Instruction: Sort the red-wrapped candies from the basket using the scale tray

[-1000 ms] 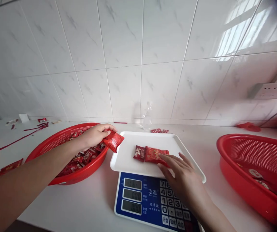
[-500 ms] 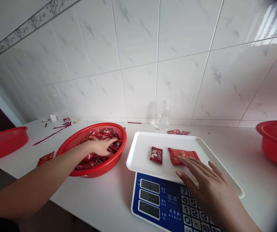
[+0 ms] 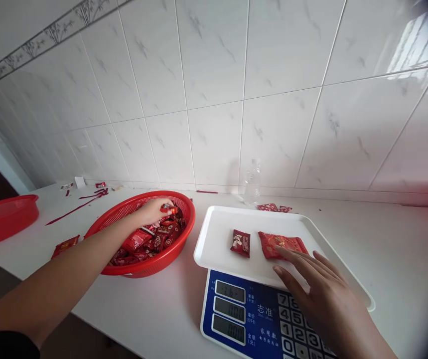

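Over the back of a red plastic basket [image 3: 163, 263] full of red-wrapped packets, my left hand [image 3: 155, 211] is closed on a small red packet [image 3: 169, 209]. My right hand [image 3: 320, 286] has its fingers spread over the front right of a white tray [image 3: 214, 239] on a blue scale [image 3: 232, 314]. Its fingertips are at the lower edge of a larger red packet [image 3: 279, 244] lying flat there. A small dark red packet [image 3: 240, 243] lies to the left of that one on the tray.
Another red basket [image 3: 8, 219] stands at the far left. A red packet [image 3: 65, 246] lies left of the full basket. Behind the tray are a clear bottle [image 3: 252, 182] and red wrappers [image 3: 268, 207]. Red ribbon [image 3: 77, 212] lies at the back left by the tiled wall [image 3: 214, 144].
My left hand has moved back and left within the basket and now has a small packet in its fingers. The red basket at the right is out of view.
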`<state>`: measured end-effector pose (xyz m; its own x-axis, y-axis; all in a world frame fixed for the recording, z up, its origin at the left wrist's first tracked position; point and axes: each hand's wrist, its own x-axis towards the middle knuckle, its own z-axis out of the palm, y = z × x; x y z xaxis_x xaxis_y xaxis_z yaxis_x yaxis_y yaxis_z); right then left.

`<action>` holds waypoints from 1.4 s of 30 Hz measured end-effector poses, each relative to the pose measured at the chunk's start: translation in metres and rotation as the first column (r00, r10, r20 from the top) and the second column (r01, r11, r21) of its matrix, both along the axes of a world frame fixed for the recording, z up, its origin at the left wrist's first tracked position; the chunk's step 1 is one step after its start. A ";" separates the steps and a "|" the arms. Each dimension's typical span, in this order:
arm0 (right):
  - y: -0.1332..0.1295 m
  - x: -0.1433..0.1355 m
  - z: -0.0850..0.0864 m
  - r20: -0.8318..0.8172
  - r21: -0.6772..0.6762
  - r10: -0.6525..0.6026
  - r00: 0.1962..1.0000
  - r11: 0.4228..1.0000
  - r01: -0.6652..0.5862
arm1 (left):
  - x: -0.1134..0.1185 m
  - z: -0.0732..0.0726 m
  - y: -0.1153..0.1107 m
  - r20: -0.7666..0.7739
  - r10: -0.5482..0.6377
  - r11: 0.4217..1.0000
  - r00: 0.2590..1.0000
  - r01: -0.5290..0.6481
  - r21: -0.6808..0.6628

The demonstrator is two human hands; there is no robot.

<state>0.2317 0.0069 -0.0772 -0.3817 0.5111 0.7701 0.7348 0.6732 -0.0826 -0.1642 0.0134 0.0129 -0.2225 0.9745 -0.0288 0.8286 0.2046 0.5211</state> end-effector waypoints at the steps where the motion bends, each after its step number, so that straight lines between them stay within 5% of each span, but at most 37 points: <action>1: -0.001 0.000 0.001 -0.006 0.000 0.005 1.000 1.000 -0.005 | -0.002 0.006 -0.003 0.058 0.030 0.999 0.998 -0.031 0.020; 7: -0.003 -0.003 0.005 -0.036 0.008 0.016 0.999 1.000 -0.016 | 0.016 0.032 -0.015 0.401 -0.005 0.996 0.916 -0.032 0.084; 16: -0.005 -0.005 0.013 -0.048 0.014 0.002 0.999 1.000 -0.001 | 0.115 0.029 -0.009 0.737 -0.162 0.972 0.656 0.235 0.004; 21: -0.006 -0.005 0.014 -0.055 -0.006 -0.011 0.998 1.000 0.010 | 0.150 0.025 0.005 0.791 -0.214 0.935 0.572 0.355 -0.003; 29: -0.006 -0.004 0.015 -0.108 0.002 0.019 0.994 1.000 -0.018 | 0.174 0.020 0.015 0.831 -0.171 0.937 0.529 0.349 -0.029; 38: -0.018 -0.007 0.025 -0.276 -0.162 0.152 0.949 0.966 -0.202 | 0.204 0.004 -0.005 0.960 -0.255 0.863 0.119 0.476 0.171; 40: -0.021 -0.006 0.028 -0.366 -0.264 0.124 0.922 0.936 -0.231 | 0.211 0.003 -0.009 0.957 -0.266 0.842 0.116 0.512 0.172; 42: -0.023 -0.004 0.031 -0.441 -0.329 0.060 0.896 0.917 -0.224 | 0.213 0.003 -0.009 0.928 -0.300 0.857 0.220 0.489 0.162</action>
<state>0.2275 -0.0156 -0.0466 -0.1602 0.7489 0.6430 0.4758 0.6293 -0.6144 0.0488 0.0042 0.0160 0.4523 0.8899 -0.0587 -0.1577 0.1446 0.9769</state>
